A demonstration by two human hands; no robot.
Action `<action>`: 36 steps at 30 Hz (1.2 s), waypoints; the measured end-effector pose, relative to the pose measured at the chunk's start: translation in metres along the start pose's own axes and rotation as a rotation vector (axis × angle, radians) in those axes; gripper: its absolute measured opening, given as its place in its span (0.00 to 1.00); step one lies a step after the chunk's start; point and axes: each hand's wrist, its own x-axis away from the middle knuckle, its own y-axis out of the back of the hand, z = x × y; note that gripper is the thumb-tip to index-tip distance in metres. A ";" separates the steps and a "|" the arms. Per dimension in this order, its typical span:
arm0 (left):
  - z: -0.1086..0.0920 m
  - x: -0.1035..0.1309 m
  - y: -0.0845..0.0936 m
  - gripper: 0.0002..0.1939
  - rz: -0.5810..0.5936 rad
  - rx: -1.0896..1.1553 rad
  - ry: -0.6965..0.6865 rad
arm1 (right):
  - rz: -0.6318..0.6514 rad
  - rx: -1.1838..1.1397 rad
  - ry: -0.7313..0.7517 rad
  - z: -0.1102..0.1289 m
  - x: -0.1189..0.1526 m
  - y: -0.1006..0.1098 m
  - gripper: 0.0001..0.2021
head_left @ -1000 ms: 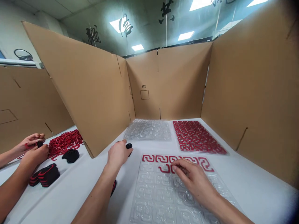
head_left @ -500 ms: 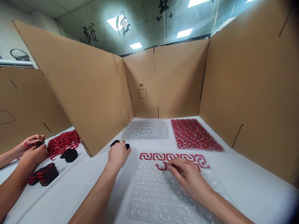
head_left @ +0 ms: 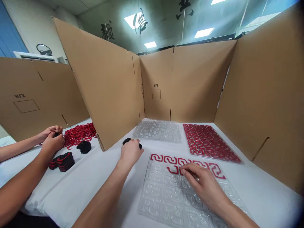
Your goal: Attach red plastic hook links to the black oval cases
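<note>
At the back left of the clear plastic tray point(head_left: 154, 205), my left hand point(head_left: 131, 153) is closed over a black piece point(head_left: 126, 141) on the table; its ends show on both sides and the fingertips are mostly hidden. My right hand point(head_left: 199, 179) hovers low over the tray's second row, thumb and forefinger pinched at a red curved piece point(head_left: 182, 171), mostly covered by the fingers. Just left of them, another red hooked piece point(head_left: 173, 170) lies in its recess. Red curved pieces point(head_left: 156, 157) fill the back row, while the visible nearer recesses are bare.
A filled tray of red pieces point(head_left: 209, 142) lies back right, beside stacked clear trays point(head_left: 158, 129). Cardboard walls point(head_left: 190, 85) enclose the sides and back. Left of the partition, another person's hands point(head_left: 53, 141) work near a red heap point(head_left: 80, 133) and black stacks point(head_left: 65, 162).
The camera view has turned left, so the scene sits further right. Both hands keep nearly the same places, the right still pinching at the second row.
</note>
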 end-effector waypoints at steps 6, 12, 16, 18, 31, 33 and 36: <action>-0.002 -0.001 -0.010 0.14 0.010 0.001 -0.003 | -0.014 -0.001 0.008 0.000 0.001 0.000 0.16; 0.004 -0.001 -0.014 0.14 0.007 -0.017 0.042 | -0.005 -0.019 0.023 0.002 0.002 0.000 0.14; 0.004 -0.002 -0.017 0.14 -0.005 -0.028 0.049 | -0.003 -0.010 0.019 0.006 0.003 0.002 0.14; 0.004 -0.002 -0.019 0.14 -0.009 -0.031 0.051 | 0.005 -0.004 0.020 0.008 0.003 0.003 0.14; 0.004 -0.001 -0.020 0.17 -0.014 -0.022 0.059 | 0.008 0.014 0.028 0.006 0.003 0.002 0.14; 0.005 -0.001 -0.021 0.17 -0.010 -0.018 0.061 | 0.007 0.012 0.033 0.005 0.003 0.001 0.14; 0.007 -0.001 -0.021 0.17 0.002 -0.008 0.069 | 0.006 0.010 0.035 0.005 0.002 0.001 0.14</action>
